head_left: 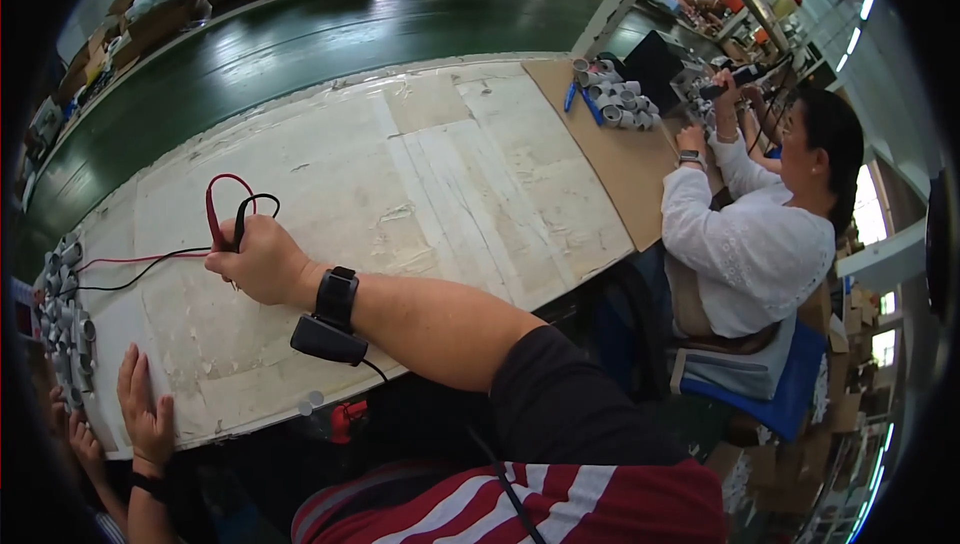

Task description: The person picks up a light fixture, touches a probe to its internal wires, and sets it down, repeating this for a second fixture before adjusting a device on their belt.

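My right hand (262,262) is closed around a red test lead (212,206) and a black test lead (240,219), held together above the white, worn tabletop (330,214). Both leads loop up over the fist; their thin wires run left toward a pile of grey cylindrical parts (68,329). The tips under my fingers are hard to make out. At the table's near left edge, my left hand (148,419) rests flat with its fingers stretched out, holding nothing. It lies just right of that pile.
A green conveyor belt (330,29) curves along the table's far side. On the right, a co-worker in a white top (745,234) sits at a brown board (590,144) with grey cylinders (622,104) and blue-handled tools (590,102). Another person's hand (85,444) shows at lower left.
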Demonstrator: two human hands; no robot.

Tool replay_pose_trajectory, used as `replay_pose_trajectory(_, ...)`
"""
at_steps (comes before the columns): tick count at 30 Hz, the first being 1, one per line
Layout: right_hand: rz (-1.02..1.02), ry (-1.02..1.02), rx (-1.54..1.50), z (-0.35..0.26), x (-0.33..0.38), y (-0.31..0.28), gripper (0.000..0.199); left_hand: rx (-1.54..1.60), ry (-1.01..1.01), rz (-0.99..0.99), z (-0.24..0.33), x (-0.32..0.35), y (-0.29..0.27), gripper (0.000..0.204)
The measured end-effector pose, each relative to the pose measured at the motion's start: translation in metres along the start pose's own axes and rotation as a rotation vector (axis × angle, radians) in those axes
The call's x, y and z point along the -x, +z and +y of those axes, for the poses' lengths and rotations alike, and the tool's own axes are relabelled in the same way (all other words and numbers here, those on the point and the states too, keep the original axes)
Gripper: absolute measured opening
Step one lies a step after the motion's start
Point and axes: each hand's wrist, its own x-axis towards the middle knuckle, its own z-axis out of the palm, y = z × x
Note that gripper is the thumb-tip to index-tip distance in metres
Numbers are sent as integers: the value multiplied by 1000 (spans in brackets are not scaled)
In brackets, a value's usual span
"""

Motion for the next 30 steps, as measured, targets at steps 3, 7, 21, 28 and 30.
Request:
replay_pose_trajectory(3,-12,11,-23,-3,0,0,19,3,-7,-3,0,1,1,70)
replay_pose_trajectory(7,-18,-62,49,3,0,3,19,-11,-10,-13,-2,3,0,70)
replay_pose_trajectory(21,-4,-103,87,12,0,5,19,24,-20,-16,1,2,3,71)
replay_pose_trajectory(28,-5,-168,109,15,-9,6,18,40,-7,6,-5,-5,4,69)
replay_pose_trajectory(30,41,-125,140,16,-9,7,18,6,-55,40,-5,2,-1,69)
